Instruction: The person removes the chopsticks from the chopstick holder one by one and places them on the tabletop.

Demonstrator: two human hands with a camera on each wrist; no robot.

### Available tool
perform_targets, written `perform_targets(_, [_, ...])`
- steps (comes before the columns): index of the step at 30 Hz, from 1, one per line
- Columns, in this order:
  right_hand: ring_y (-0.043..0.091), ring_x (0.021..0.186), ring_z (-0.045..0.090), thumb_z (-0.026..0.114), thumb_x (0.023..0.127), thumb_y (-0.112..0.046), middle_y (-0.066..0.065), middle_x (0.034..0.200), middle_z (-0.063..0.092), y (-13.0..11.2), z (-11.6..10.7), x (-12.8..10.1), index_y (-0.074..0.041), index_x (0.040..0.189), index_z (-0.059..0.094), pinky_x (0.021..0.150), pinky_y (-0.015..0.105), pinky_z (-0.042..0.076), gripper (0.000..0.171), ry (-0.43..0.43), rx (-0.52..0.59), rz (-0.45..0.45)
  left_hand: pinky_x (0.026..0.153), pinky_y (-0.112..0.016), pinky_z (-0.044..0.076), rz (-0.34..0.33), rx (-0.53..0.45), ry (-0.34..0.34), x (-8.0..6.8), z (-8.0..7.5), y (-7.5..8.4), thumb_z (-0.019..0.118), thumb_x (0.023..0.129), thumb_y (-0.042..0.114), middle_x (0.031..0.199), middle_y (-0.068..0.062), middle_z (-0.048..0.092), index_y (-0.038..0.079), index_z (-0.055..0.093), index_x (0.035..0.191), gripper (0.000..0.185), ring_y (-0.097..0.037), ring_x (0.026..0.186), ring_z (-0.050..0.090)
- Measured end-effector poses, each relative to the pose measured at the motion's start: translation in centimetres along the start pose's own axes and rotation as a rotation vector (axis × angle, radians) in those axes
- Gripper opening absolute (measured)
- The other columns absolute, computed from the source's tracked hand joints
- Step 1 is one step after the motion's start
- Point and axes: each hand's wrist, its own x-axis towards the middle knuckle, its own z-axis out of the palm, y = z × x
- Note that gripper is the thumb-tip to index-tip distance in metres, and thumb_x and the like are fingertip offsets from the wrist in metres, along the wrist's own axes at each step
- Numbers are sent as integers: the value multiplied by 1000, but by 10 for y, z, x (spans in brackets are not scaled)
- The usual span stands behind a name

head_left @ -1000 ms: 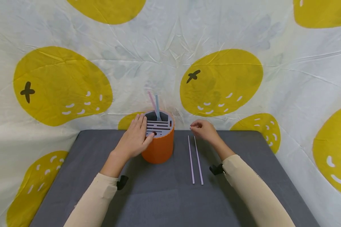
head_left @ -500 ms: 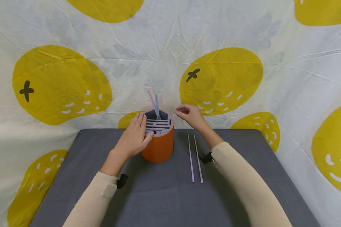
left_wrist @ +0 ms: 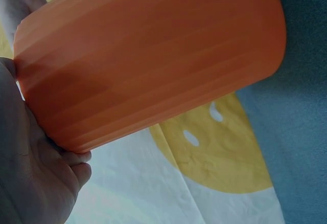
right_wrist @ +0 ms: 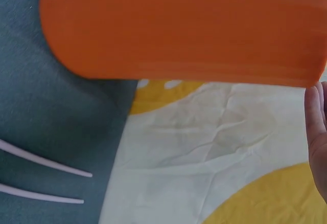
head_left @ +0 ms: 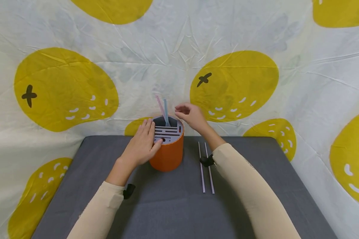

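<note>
A round orange utensil holder (head_left: 167, 157) with a slotted grey top stands on the table. Pink chopsticks (head_left: 160, 104) and blue chopsticks (head_left: 166, 109) lean upright in its rear compartment. My left hand (head_left: 140, 144) rests with straight fingers on the left of the holder's rim. At the back right of the rim is my right hand (head_left: 192, 116), its fingers loosely bent and nothing visible between them. Whether it touches the rim cannot be told. Two lilac chopsticks lie side by side to the right of the holder: a left one (head_left: 202, 176) and a right one (head_left: 211, 179), partly under the right wrist's camera.
A dark grey cloth (head_left: 173, 212) covers the table. Behind it hangs a white curtain (head_left: 155, 43) printed with large yellow fruit, close to the table's back edge.
My right hand has moved left and up, from above the far ends of the lilac chopsticks to the holder's back right rim. The left hand has stayed in place.
</note>
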Motion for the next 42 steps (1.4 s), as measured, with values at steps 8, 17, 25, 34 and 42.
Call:
perform_targets(8, [23, 102, 71, 75, 97, -23, 8, 113, 75, -12, 14, 13, -7, 124, 72, 93, 39, 60, 32, -46, -37, 10, 132, -49, 8, -3, 2, -5, 1, -2, 0, 32, 109, 51, 174, -19, 1, -5, 12, 163, 80, -37, 161, 1])
perform_targets(17, [22, 100, 70, 74, 97, -25, 8, 108, 74, -21, 28, 15, -9, 116, 71, 90, 37, 60, 25, -12, -155, 25, 132, -49, 8, 5, 1, -9, 1, -2, 1, 31, 109, 52, 173, -21, 3, -5, 13, 163, 80, -37, 161, 2])
perform_targets(25, [23, 97, 69, 74, 97, -22, 8, 105, 74, -22, 34, 13, -9, 109, 72, 88, 37, 59, 17, 33, -174, 33, 132, -48, 7, 4, 1, -8, 1, 0, -1, 30, 110, 51, 174, -19, 1, -5, 13, 163, 80, -36, 162, -1])
perform_targets(34, [22, 93, 67, 73, 98, -22, 7, 102, 73, -23, 35, 11, -10, 106, 72, 84, 36, 59, 14, 55, -150, 41, 132, -49, 8, 4, -7, 0, 1, 1, -1, 31, 109, 52, 174, -19, 2, -5, 15, 163, 80, -36, 162, 1])
perform_targets(42, [23, 88, 68, 71, 99, -19, 9, 100, 71, -27, 29, 10, -8, 108, 70, 80, 34, 61, 14, 79, -61, 32, 131, -49, 10, 11, -4, 23, -1, 3, -2, 31, 109, 52, 173, -22, 7, -5, 15, 163, 80, -38, 161, 5])
